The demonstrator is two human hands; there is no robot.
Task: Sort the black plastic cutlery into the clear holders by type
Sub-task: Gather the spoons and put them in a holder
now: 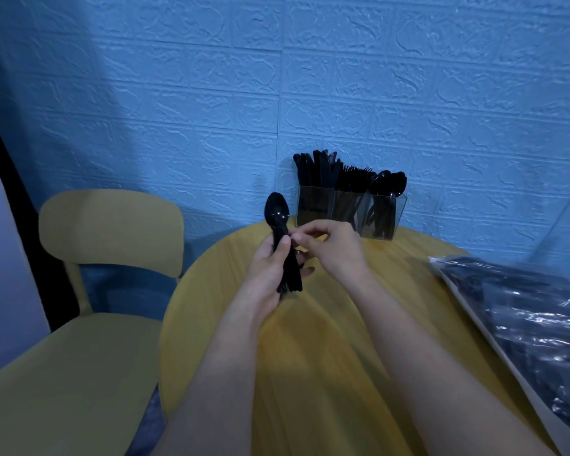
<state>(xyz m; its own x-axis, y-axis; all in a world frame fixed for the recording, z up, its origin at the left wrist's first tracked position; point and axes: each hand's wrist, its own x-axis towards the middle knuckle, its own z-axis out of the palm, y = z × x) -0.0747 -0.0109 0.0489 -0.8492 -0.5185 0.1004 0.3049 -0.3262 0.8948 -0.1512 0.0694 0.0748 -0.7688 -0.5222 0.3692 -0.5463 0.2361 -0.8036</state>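
Head view: left hand (266,274) clasps spoon bundle (282,245); right hand (334,250) pinches it.

There is one round yellow table (326,357). Three clear holders (349,209) stand in a row at its far edge, touching each other. One holds knives, one holds forks and one holds spoons, too many and too dark to count. Two hands show, a left hand (267,274) and a right hand (329,248). One bunch of black spoons (282,238) is there; how many is hard to tell. One plastic bag (524,317) lies at the right edge. One yellow chair (106,232) stands beside the left edge.
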